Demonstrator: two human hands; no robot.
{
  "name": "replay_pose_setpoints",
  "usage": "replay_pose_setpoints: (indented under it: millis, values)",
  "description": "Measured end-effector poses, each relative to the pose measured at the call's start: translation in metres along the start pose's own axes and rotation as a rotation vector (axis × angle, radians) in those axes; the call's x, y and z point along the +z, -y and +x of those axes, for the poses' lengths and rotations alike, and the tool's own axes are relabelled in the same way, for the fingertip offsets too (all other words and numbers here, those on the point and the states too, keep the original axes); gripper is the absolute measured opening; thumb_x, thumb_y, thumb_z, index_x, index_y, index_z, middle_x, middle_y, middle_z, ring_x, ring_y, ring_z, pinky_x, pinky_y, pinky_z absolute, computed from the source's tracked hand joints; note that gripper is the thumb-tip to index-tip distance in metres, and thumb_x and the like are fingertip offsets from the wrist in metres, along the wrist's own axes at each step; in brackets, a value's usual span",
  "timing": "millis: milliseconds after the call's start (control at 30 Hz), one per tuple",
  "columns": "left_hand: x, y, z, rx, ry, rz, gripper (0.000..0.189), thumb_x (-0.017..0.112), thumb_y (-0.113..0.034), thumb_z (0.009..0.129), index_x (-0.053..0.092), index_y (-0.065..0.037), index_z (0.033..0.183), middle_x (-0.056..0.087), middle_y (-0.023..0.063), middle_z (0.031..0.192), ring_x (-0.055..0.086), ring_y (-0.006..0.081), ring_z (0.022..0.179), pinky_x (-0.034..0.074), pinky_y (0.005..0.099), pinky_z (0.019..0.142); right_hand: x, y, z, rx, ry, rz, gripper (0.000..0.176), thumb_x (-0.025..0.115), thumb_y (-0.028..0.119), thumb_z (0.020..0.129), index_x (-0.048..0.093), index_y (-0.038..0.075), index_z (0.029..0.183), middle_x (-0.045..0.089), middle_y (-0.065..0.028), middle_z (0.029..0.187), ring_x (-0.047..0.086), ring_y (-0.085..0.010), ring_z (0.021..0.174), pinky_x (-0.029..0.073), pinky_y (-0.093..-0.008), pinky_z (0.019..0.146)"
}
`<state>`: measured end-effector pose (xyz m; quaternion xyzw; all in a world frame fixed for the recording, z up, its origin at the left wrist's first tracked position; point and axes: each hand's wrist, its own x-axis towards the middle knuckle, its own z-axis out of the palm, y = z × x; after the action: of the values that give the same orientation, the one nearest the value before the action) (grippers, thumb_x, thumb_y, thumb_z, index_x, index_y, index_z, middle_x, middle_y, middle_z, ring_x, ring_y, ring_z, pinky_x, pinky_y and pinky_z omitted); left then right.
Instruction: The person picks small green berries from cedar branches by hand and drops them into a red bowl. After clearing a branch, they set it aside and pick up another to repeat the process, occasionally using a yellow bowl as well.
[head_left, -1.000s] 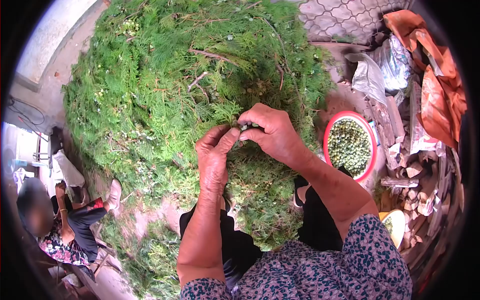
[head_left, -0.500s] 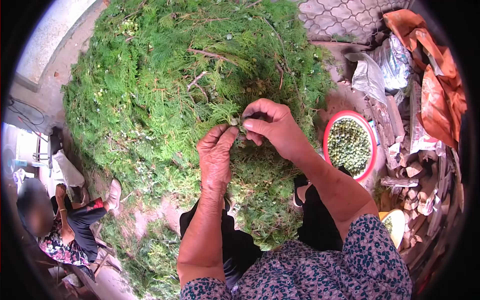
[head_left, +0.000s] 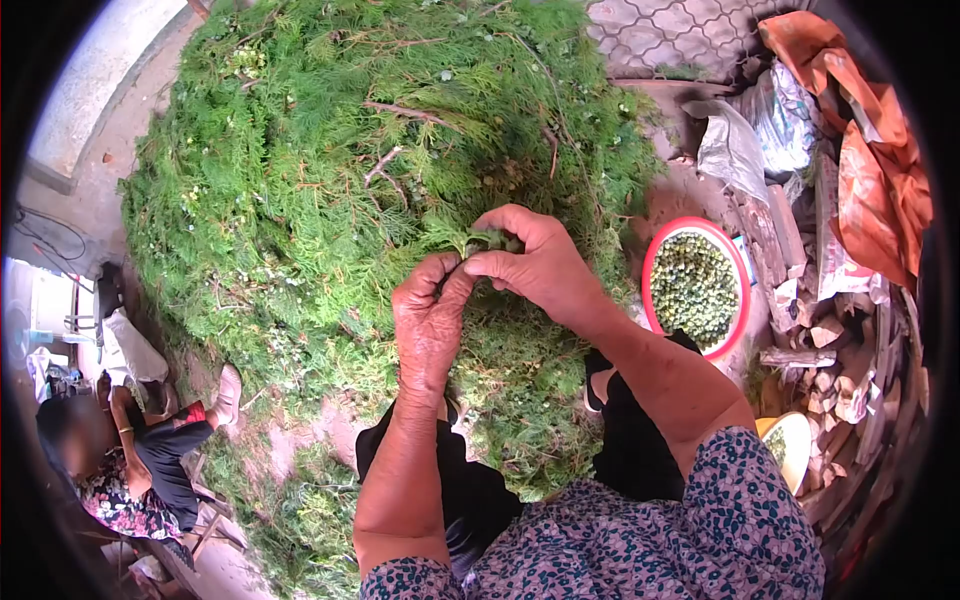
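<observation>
Both hands meet over a large heap of green conifer branches [head_left: 300, 180]. My left hand [head_left: 432, 300] pinches a small green sprig [head_left: 462, 240] between thumb and fingers. Touching it from the right is my right hand [head_left: 525, 255], its thumb and fingers closed at the same sprig; whether a cone is between them is hidden. To the right of my right forearm stands a red-rimmed basin [head_left: 744, 290] holding many small round green cones [head_left: 697, 290].
A yellow bowl [head_left: 797, 455] stands at the lower right by stacked firewood [head_left: 825, 375]. Behind are an orange sack [head_left: 865, 190] and a white sack [head_left: 735, 150]. Another person [head_left: 130, 480] sits at the lower left, one foot near the heap.
My right hand has shifted slightly left and closed in on my left hand, so their fingertips now touch. The view has moved a little, and the seated person's head has turned.
</observation>
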<state>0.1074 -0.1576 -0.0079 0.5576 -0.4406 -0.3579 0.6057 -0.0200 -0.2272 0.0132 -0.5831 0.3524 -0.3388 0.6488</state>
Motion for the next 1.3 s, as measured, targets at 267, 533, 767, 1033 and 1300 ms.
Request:
replay_pose_setpoints:
  millis: [267,533,767,1033,1300]
  values:
    - [-0.003,-0.005,0.0,-0.198,-0.099,-0.195,0.014,0.065,-0.005,0.075,0.06,0.001,0.086,0.055,-0.0011,0.073,0.047,0.0075,0.07,0.039,0.0213,0.066,-0.011,-0.001,0.005,0.126,0.168,0.389,0.017,0.06,0.011,0.081,0.056,-0.002,0.091,0.05,-0.0002,0.066,0.046,-0.0055,0.053,0.032,-0.0185,0.043]
    - [-0.003,-0.01,0.0,-0.21,0.073,-0.259,0.011,0.064,-0.007,0.076,0.061,0.001,0.083,0.056,-0.0007,0.073,0.048,0.0073,0.068,0.038,0.0206,0.066,-0.02,0.003,0.008,0.175,0.198,0.252,0.022,0.062,0.015,0.08,0.056,-0.001,0.095,0.051,0.0007,0.069,0.044,-0.0036,0.056,0.032,-0.0179,0.045]
    - [-0.001,-0.01,0.0,-0.22,0.068,-0.205,0.01,0.063,-0.006,0.077,0.06,0.001,0.083,0.056,-0.0017,0.073,0.047,0.0063,0.067,0.038,0.0204,0.064,-0.011,0.007,0.003,0.087,0.116,0.002,0.016,0.062,0.015,0.08,0.058,0.002,0.09,0.053,0.0016,0.069,0.045,-0.0024,0.057,0.037,-0.0173,0.048]
    - [-0.002,0.002,-0.003,-0.22,-0.077,-0.435,0.014,0.067,-0.003,0.074,0.061,0.0,0.087,0.06,0.0009,0.079,0.053,0.0093,0.072,0.041,0.0223,0.071,-0.018,0.004,0.013,-0.027,-0.214,0.297,0.006,0.058,0.005,0.08,0.055,0.001,0.083,0.055,-0.0024,0.066,0.052,-0.0093,0.057,0.04,-0.0219,0.047]
    - [-0.002,-0.004,0.001,-0.249,-0.139,-0.52,0.011,0.064,-0.004,0.075,0.061,-0.003,0.085,0.061,0.0024,0.082,0.054,0.0107,0.077,0.04,0.0241,0.076,-0.022,-0.003,0.005,0.31,0.254,0.625,0.017,0.053,0.011,0.086,0.058,0.001,0.099,0.054,-0.0027,0.076,0.051,-0.01,0.062,0.035,-0.0202,0.046]
